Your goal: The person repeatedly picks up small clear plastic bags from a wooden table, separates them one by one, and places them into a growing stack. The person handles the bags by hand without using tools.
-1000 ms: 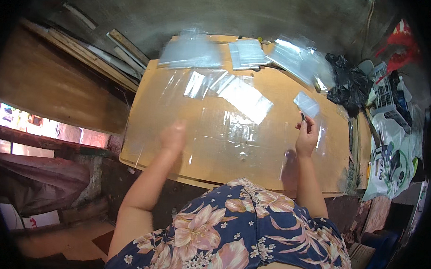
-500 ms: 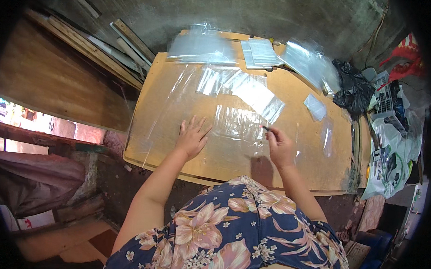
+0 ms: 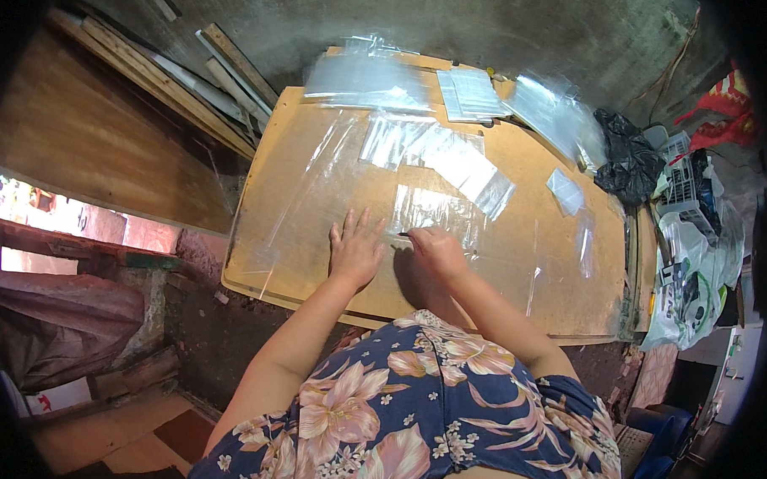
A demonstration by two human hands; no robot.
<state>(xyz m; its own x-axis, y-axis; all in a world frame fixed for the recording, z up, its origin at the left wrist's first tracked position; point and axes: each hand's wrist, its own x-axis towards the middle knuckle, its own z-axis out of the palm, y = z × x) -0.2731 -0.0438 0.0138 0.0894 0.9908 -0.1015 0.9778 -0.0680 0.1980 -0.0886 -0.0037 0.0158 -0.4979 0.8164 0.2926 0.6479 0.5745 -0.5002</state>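
My left hand [image 3: 354, 247] lies with fingers spread on clear plastic film [image 3: 304, 203] over the tan board [image 3: 568, 271]. Just right of it, my right hand [image 3: 434, 250] is closed on a small black tool [image 3: 404, 234], its tip at the film beside the left fingers. Behind both hands lie shiny clear plastic pieces [image 3: 470, 179], and a small clear piece [image 3: 564, 192] sits to their right.
Stacks of clear sheets [image 3: 364, 78] line the board's back edge. A black plastic bag [image 3: 627, 159], grey crate [image 3: 681, 186] and white bag [image 3: 686, 292] crowd the right side. Planks [image 3: 161, 80] lean at back left; dark cloth [image 3: 68, 321] hangs at lower left.
My left hand has come down onto the film and moved slightly right. My right hand, with the black tool, has moved left from the board's right part to beside my left hand.
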